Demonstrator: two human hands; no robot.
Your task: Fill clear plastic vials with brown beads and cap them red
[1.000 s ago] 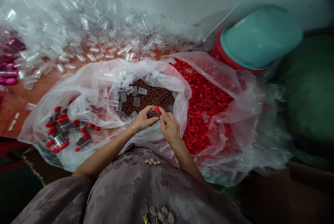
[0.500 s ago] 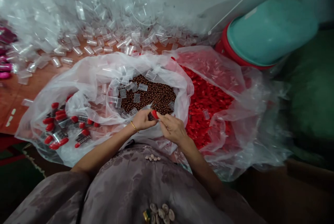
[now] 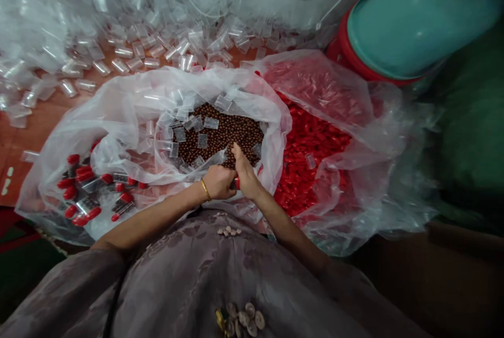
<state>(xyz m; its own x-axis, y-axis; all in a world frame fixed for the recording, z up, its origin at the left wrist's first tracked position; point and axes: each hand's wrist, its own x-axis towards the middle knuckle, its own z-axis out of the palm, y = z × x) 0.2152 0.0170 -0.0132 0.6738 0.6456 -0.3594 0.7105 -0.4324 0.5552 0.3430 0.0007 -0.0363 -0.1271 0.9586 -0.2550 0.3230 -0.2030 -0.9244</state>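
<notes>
My left hand (image 3: 220,182), with a gold bangle at the wrist, is closed around a small container; most of it is hidden, and a red cap (image 3: 237,183) shows at its end. Against that cap lies the palm side of my right hand (image 3: 245,172), fingers stretched out and pointing away from me. Just beyond both hands is a heap of small brown balls (image 3: 236,130) in a white plastic bag (image 3: 271,141), with several clear tubes (image 3: 202,141) lying on the balls.
Red caps (image 3: 311,144) fill a clear bag on the right. Filled containers with red caps (image 3: 84,172) lie on plastic at the left. Many clear empty tubes (image 3: 120,66) cover the back of the orange table (image 3: 47,130). A teal bucket (image 3: 417,23) leans at the back right.
My right hand has gone from pinching the red cap to lying straight-fingered against it. The left hand keeps its hold on the container. The view has shifted slightly.
</notes>
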